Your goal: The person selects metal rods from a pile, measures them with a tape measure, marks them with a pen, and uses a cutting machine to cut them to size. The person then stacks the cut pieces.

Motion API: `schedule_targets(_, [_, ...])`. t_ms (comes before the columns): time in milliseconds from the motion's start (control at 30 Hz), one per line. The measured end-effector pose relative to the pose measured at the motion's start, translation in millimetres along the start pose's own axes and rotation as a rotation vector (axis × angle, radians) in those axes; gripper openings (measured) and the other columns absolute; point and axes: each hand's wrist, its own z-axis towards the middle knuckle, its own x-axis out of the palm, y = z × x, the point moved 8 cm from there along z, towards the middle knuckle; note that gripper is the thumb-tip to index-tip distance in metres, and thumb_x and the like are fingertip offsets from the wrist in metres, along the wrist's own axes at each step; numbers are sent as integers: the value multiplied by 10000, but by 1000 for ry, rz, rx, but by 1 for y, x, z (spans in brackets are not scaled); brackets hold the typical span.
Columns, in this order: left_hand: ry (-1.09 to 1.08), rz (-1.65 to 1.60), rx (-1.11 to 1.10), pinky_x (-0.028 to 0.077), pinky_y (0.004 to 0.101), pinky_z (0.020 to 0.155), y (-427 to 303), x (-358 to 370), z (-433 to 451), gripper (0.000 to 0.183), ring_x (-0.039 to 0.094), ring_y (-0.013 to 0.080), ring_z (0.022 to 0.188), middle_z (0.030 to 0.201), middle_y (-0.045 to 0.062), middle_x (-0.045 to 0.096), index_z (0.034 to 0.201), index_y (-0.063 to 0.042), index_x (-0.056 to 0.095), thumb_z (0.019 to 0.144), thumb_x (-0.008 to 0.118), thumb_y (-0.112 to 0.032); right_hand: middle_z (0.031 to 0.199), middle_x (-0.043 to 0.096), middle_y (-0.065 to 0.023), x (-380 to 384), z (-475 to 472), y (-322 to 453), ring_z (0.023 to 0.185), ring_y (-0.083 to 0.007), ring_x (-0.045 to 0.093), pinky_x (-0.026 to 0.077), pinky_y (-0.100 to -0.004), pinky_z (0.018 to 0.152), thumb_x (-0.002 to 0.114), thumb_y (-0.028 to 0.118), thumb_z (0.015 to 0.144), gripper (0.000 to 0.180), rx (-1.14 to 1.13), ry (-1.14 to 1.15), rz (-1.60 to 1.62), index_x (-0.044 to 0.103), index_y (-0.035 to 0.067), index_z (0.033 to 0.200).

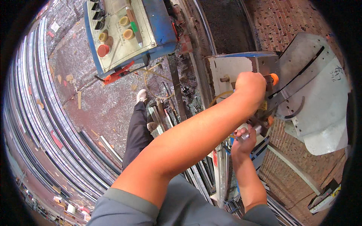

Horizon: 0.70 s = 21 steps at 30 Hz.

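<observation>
My left hand (251,83) is against the machine's metal housing (230,66), beside an orange knob (273,79). Its back faces the camera; its fingers are hidden, so its grip cannot be told. Below it, my right hand (245,141) is closed round a silvery metal cylinder (256,129), with fingertips showing at its left side. Dark fittings and a second orange part (270,121) lie just above that hand, partly covered by my left forearm. A large grey metal guard plate (319,93) with a curved slot stands to the right of both hands.
A blue control box (164,28) with yellow and red buttons, a marker and an orange-handled tool stands upper left. Long metal profiles (48,113) line the left floor; more (198,175) lie beside my body. A yellow hose (147,82) loops near it. Metal shavings cover the floor.
</observation>
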Motion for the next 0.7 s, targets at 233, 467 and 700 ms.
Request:
schedule_targets(233, [-3, 26, 3, 585, 352, 727, 13, -18, 15, 174, 746, 251, 858, 924, 104, 759, 927, -79, 756, 780, 722, -165, 661, 468, -5, 23, 6, 1, 607, -149, 455, 427, -382, 849, 594, 287, 935, 236, 15, -5, -19, 490, 131, 793])
schedule_targets(467, [32, 86, 9, 583, 345, 757, 18, -34, 26, 189, 741, 238, 935, 986, 78, 763, 967, -116, 782, 797, 722, -173, 682, 473, -4, 44, 12, 5, 622, -148, 465, 421, -378, 849, 600, 290, 929, 228, 9, 88, -13, 486, 135, 808])
schedule_targets(700, [0, 93, -5, 574, 343, 782, 21, -45, 37, 206, 732, 231, 982, 1049, 71, 758, 1005, -135, 787, 831, 703, -205, 687, 471, -4, 61, 14, 12, 628, -146, 467, 429, -373, 814, 601, 280, 924, 224, -26, 124, -10, 477, 133, 807])
